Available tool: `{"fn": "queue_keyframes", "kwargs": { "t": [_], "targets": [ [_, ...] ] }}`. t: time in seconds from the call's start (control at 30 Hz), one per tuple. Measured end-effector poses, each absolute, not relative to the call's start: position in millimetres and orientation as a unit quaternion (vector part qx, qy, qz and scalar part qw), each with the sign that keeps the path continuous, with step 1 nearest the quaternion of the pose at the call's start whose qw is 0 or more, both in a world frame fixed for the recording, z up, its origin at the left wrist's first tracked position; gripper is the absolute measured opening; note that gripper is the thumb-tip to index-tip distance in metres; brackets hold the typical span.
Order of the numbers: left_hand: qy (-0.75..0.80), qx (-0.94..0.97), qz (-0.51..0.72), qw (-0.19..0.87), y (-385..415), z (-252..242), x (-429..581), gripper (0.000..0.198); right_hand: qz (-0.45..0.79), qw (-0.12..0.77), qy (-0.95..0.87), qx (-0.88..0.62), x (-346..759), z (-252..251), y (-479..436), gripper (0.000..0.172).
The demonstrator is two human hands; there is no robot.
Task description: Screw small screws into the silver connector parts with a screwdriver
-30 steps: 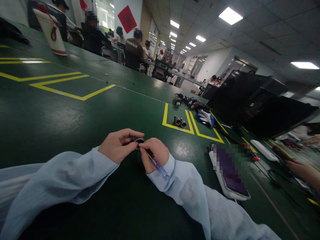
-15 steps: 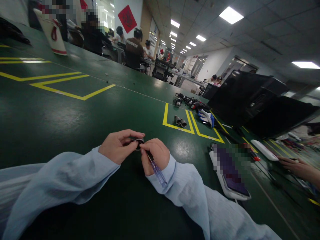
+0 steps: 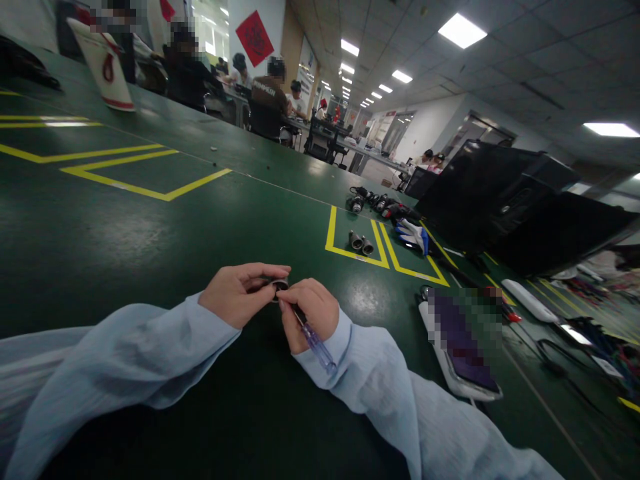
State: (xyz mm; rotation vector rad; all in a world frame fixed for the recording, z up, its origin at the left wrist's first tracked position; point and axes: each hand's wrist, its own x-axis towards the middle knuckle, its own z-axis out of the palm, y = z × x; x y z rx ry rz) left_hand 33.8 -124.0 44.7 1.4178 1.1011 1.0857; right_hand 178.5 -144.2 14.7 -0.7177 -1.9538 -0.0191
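Between the thumb and fingers of my left hand [image 3: 231,295] is a small round metal part [image 3: 281,283], its dark opening turned towards me. My right hand [image 3: 316,305] is closed around a screwdriver [image 3: 318,348] with a clear purplish handle, which slants down towards my wrist. The right thumb and fingertips pinch right at the part's rim; whether they also hold some smaller piece there is hidden. Both hands meet just above the green table [image 3: 165,247]. Farther off, two cup-shaped metal parts [image 3: 361,243] lie inside a yellow tape outline.
Right of my forearm lies a phone on a white power bank [image 3: 457,380]. Behind it are a blue-and-white glove [image 3: 413,235], cables and a white bar-shaped device [image 3: 529,300]. Black monitors [image 3: 505,200] stand at the back right. A white cup [image 3: 106,70] stands far left.
My hands keep nearly the same pose, with slight finger movement at the metal part. Another person's hand at the right edge has left the view, and a lit screen shows there.
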Motion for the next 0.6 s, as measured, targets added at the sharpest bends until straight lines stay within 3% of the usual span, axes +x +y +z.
{"fn": "queue_keyframes", "kwargs": {
  "t": [0.6],
  "targets": [
    [0.469, 0.56, 0.444, 0.519, -120.8, 40.5, 34.1, 0.029, 0.058, 0.521, -0.792, -0.312, 180.3, 23.8, -152.9, 0.016]
  ]
}}
